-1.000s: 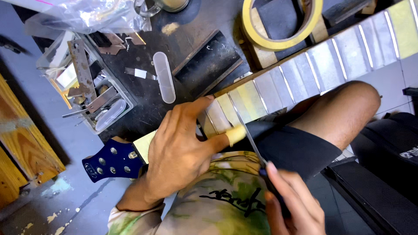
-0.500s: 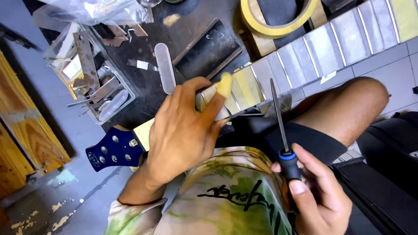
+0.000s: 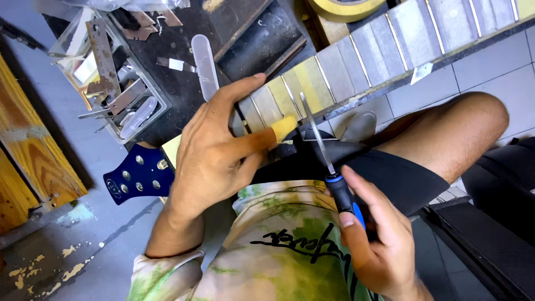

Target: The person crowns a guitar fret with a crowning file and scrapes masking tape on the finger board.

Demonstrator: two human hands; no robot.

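Note:
A guitar neck (image 3: 356, 61) with taped-over fretboard and metal frets lies across my lap, its blue headstock (image 3: 139, 175) at the lower left. My left hand (image 3: 220, 150) grips the neck near the headstock end, one fingertip wrapped in yellow tape. My right hand (image 3: 373, 237) holds a thin metal file (image 3: 317, 134) by its blue and black handle. The file's tip rests on a fret beside my taped finger.
A clear plastic tray (image 3: 111, 83) with metal tools and rulers sits at the upper left on a dark work surface. A roll of yellow masking tape (image 3: 345, 8) is at the top. Wooden planks (image 3: 28, 150) lie at the left. My bare knee (image 3: 462, 128) is at the right.
My right hand has swung the file from upright and off the neck down onto a fret. My left hand has shifted its taped finger beside the file.

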